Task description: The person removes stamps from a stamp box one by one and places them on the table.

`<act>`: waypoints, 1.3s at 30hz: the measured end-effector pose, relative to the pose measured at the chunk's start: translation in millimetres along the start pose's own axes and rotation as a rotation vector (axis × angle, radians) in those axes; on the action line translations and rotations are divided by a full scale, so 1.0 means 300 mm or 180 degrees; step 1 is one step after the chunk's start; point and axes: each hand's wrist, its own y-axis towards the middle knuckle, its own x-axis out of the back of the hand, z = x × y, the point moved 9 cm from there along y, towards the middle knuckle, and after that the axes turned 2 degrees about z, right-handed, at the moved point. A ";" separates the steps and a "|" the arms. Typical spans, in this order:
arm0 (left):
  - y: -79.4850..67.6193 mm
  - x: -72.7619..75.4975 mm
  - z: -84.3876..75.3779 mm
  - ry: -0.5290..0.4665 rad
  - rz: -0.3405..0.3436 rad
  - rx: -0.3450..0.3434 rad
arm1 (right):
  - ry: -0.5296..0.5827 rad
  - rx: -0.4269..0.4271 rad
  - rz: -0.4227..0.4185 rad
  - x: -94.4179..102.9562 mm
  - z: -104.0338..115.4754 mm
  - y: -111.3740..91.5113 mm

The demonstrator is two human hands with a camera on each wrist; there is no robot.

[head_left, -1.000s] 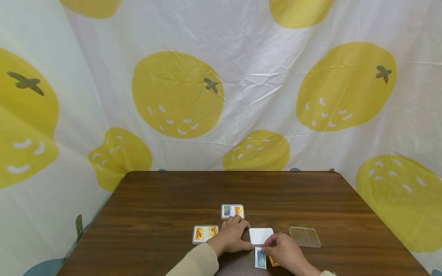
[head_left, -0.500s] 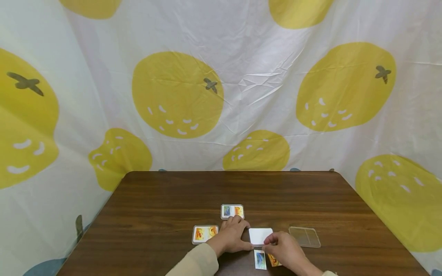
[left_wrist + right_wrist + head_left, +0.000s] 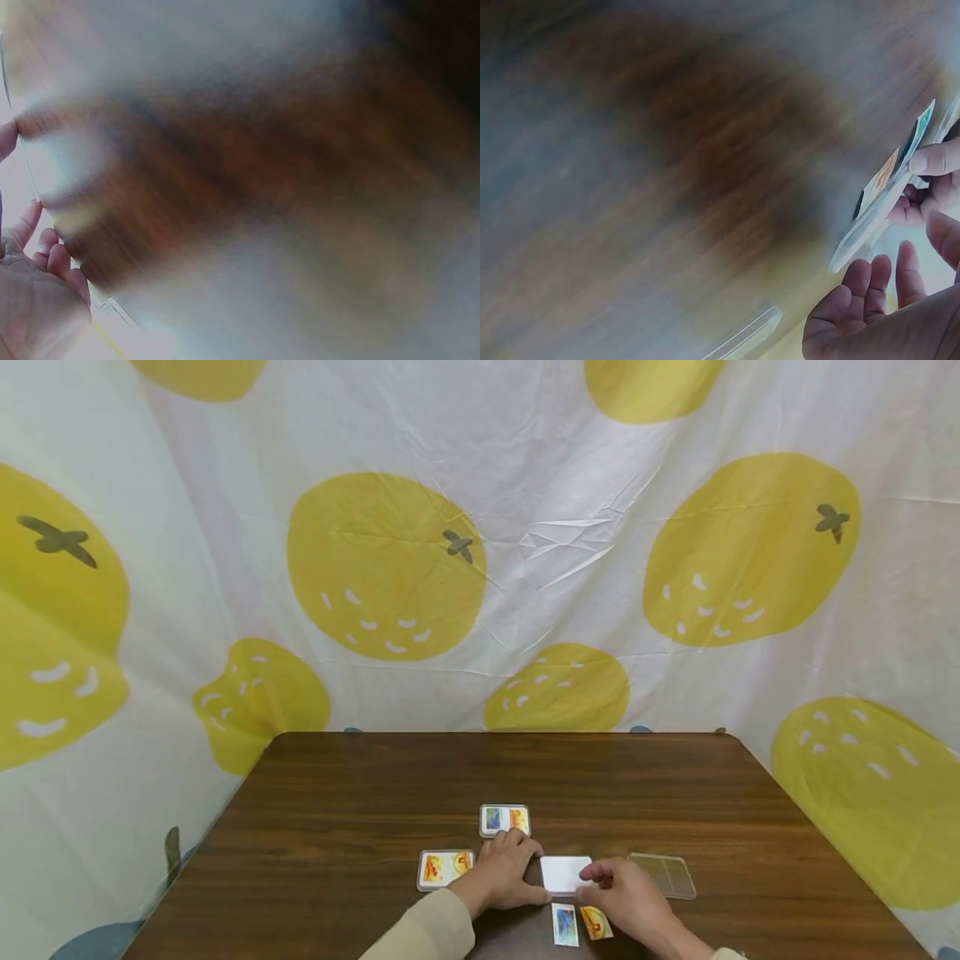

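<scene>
A white card [image 3: 564, 874] lies in a shallow clear plastic case [image 3: 853, 244] in front of me. My left hand [image 3: 507, 870] holds this case by its left side, thumb at the near corner and index finger at the far corner. My right hand [image 3: 626, 893] hovers at the right edge, thumb and index finger apart with nothing between them. Just in front of the case lie two small stamp-like pictures, a blue one [image 3: 565, 925] and a tilted orange one [image 3: 596, 923]. The left wrist view is mostly blur, with the left fingers [image 3: 52, 251] at its edge.
A clear plastic lid [image 3: 663, 875] with a dividing line lies right of my right hand. Two similar cases with picture pairs, a left case [image 3: 446, 869] and a farther case [image 3: 505, 820], sit by my left hand. All rest on a dark wooden table [image 3: 360, 793] before a lemon-print curtain.
The blue picture, at my right fingertips a second ago, now lies slightly nearer me. My right hand has shifted right, its fingers have parted, and the orange picture is uncovered. The left hand stayed put.
</scene>
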 end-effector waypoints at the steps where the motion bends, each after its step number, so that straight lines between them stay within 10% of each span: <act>1: 0.001 0.000 0.000 -0.0004 0.0009 0.0003 | -0.0013 0.0000 0.0002 0.003 -0.002 0.002; 22: 0.008 -0.012 0.012 -0.0050 0.0055 0.0019 | 0.0149 0.0249 0.0653 0.150 -0.140 0.053; 39: -0.005 0.005 0.000 -0.0059 0.0070 0.0012 | 0.0014 0.0202 0.0668 0.280 -0.308 0.065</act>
